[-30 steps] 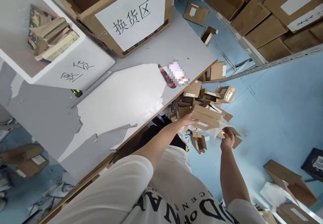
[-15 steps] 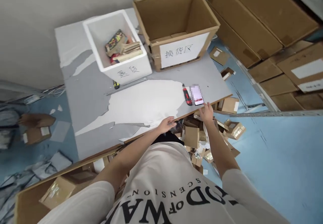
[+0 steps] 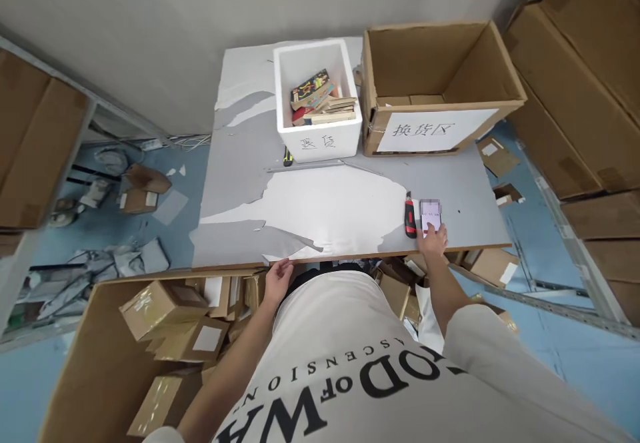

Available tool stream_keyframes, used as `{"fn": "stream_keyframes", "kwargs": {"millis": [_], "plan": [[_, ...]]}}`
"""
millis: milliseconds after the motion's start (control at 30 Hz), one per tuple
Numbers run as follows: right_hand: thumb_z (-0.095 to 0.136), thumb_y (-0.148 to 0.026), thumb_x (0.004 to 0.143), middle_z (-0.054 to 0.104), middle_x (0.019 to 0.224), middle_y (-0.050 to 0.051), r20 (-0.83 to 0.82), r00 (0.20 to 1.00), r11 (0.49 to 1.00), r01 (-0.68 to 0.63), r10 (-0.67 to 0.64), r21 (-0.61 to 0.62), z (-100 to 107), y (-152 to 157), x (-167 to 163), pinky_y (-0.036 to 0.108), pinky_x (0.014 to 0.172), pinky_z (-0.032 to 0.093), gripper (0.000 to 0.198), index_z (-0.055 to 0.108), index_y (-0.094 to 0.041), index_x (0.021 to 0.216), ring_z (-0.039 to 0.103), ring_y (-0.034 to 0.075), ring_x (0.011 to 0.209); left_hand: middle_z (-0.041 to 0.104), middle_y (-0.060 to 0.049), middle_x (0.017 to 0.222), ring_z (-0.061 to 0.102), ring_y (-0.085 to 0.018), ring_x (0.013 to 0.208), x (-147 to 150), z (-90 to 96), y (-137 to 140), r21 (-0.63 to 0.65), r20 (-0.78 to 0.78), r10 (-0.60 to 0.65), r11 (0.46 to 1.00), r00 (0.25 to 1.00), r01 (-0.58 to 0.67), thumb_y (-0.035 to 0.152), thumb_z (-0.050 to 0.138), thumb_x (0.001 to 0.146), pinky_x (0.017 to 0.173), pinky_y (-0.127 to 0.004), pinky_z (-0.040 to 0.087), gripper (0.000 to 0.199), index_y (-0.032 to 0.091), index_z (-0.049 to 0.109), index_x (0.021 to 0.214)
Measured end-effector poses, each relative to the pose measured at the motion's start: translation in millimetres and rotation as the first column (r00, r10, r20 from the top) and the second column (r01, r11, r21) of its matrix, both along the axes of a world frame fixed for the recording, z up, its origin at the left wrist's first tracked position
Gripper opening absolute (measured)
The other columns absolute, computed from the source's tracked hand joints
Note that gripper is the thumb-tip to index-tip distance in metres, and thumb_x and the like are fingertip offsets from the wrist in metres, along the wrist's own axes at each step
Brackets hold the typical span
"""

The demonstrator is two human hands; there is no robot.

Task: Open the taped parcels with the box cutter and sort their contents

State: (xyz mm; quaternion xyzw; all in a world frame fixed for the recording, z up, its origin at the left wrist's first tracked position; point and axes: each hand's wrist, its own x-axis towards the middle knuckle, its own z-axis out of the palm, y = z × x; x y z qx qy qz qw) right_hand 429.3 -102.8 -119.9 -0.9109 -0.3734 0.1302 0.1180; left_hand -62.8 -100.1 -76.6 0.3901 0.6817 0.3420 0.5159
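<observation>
A phone (image 3: 431, 215) with a lit screen lies flat on the table near its front right edge. My right hand (image 3: 433, 240) reaches over that edge, fingers apart, with fingertips touching the lower part of the screen. Just left of the phone lies a red and black utility knife (image 3: 410, 215), its tip pointing away from me. My left hand (image 3: 278, 280) rests at the table's front edge, holding nothing, its fingers loosely stretched out. Part of the phone's screen is blurred out.
A white foam box (image 3: 320, 146) holding several books stands on the table (image 3: 233, 183). Beside it is a large cardboard box (image 3: 443, 130) with a paper sign. A yellow and black tool (image 3: 287, 156) pokes out by the foam box. Below left, a big carton (image 3: 75, 363) holds several parcels.
My view has swung right. My right hand has moved from the table edge onto the phone's screen. My left hand has shifted left along the edge.
</observation>
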Motion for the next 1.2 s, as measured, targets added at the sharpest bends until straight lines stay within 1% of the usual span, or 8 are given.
{"fn": "stream_keyframes", "kwargs": {"millis": [267,400,500,633,767,933,1033,1200], "plan": [[0.037,-0.046,0.087,0.033,0.146,0.027,0.036,0.994,0.936,-0.113,0.108,0.334,16,30,-3,0.058,0.109,0.023,0.06,0.05,-0.007,0.131,0.03,0.038,0.137,0.071,-0.014,0.103,0.069,-0.026,0.097,9,9.1,3,0.071,0.016,0.111,0.991,0.994,-0.112,0.045,0.075,0.069,0.098,-0.048,0.05,0.05,0.013,0.063,0.106],[0.039,-0.046,0.089,0.037,0.143,0.028,0.079,0.952,0.855,-0.3,0.295,0.423,27,73,-24,0.059,0.109,0.023,0.06,0.05,-0.005,0.131,0.031,0.038,0.136,0.069,-0.015,0.108,0.067,-0.026,0.102,-7,12.5,-3,0.133,-0.069,0.128,0.984,0.989,-0.118,0.042,0.069,0.076,0.098,-0.047,0.049,0.044,0.015,0.063,0.11],[0.038,-0.045,0.091,0.036,0.145,0.027,0.089,0.883,0.764,-0.445,0.46,0.467,37,113,-62,0.057,0.11,0.022,0.058,0.048,-0.006,0.133,0.03,0.036,0.138,0.068,-0.014,0.114,0.063,-0.029,0.11,-29,14.2,-19,0.175,-0.234,0.237,0.964,0.943,-0.199,0.041,0.067,0.078,0.101,-0.049,0.046,0.043,0.016,0.064,0.113],[0.035,-0.047,0.093,0.034,0.147,0.025,0.032,0.721,0.603,-0.602,0.692,0.523,52,160,-151,0.057,0.112,0.023,0.06,0.043,-0.007,0.137,0.027,0.033,0.141,0.061,-0.015,0.128,0.054,-0.03,0.124,-66,20.5,-49,0.28,-0.341,0.469,0.878,0.815,-0.388,0.044,0.066,0.08,0.11,-0.048,0.038,0.054,0.016,0.057,0.125],[0.03,-0.047,0.094,0.033,0.151,0.022,-0.054,0.473,0.418,-0.714,0.879,0.562,69,178,-276,0.057,0.112,0.023,0.06,0.037,-0.01,0.142,0.025,0.03,0.143,0.054,-0.017,0.136,0.048,-0.03,0.131,-106,26.4,-83,0.312,-0.322,0.669,0.743,0.67,-0.592,0.047,0.066,0.081,0.114,-0.047,0.033,0.066,0.014,0.049,0.135],[0.026,-0.046,0.096,0.03,0.154,0.018,-0.095,0.082,0.119,-0.851,0.992,0.512,87,161,-423,0.057,0.114,0.022,0.058,0.033,-0.015,0.145,0.02,0.028,0.145,0.045,-0.019,0.145,0.041,-0.029,0.137,-152,19.6,-123,0.268,-0.191,0.859,0.512,0.476,-0.816,0.045,0.063,0.084,0.116,-0.042,0.03,0.066,0.01,0.046,0.137],[0.025,-0.044,0.097,0.03,0.154,0.017,-0.078,-0.078,-0.033,-0.886,0.994,0.462,90,145,-488,0.056,0.115,0.021,0.056,0.032,-0.015,0.145,0.02,0.026,0.145,0.044,-0.018,0.146,0.042,-0.027,0.136,-172,11.8,-143,0.251,-0.126,0.911,0.413,0.393,-0.876,0.045,0.06,0.087,0.116,-0.04,0.032,0.063,0.011,0.045,0.138],[0.026,-0.042,0.097,0.034,0.152,0.018,-0.078,-0.221,-0.176,-0.909,0.972,0.377,90,118,-572,0.054,0.115,0.023,0.055,0.036,-0.013,0.143,0.024,0.027,0.144,0.045,-0.015,0.146,0.043,-0.024,0.136,-204,0.0,-167,0.222,-0.079,0.944,0.33,0.321,-0.917,0.043,0.053,0.091,0.115,-0.035,0.032,0.055,0.013,0.047,0.136]]}}
